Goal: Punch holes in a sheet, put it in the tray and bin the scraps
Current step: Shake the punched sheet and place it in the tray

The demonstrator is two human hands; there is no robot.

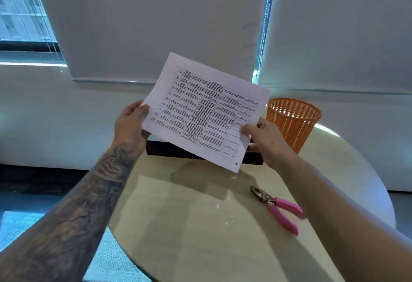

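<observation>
A printed white sheet [205, 110] with a table of text hangs tilted in the air above the black tray [169, 150]. A punched hole shows near its lower right corner. My left hand [130, 123] grips the sheet's left edge. My right hand [262, 141] pinches its lower right edge, thumb on top. The tray lies on the round table behind the sheet, mostly hidden by it. A hole punch [278, 207] with pink handles rests on the table to the right, apart from both hands. Small white scraps [217, 205] dot the tabletop.
An orange mesh bin [294, 121] stands at the table's far right. The round beige table [200, 226] has a glossy top; its edge curves close on the left and right. Window blinds hang behind.
</observation>
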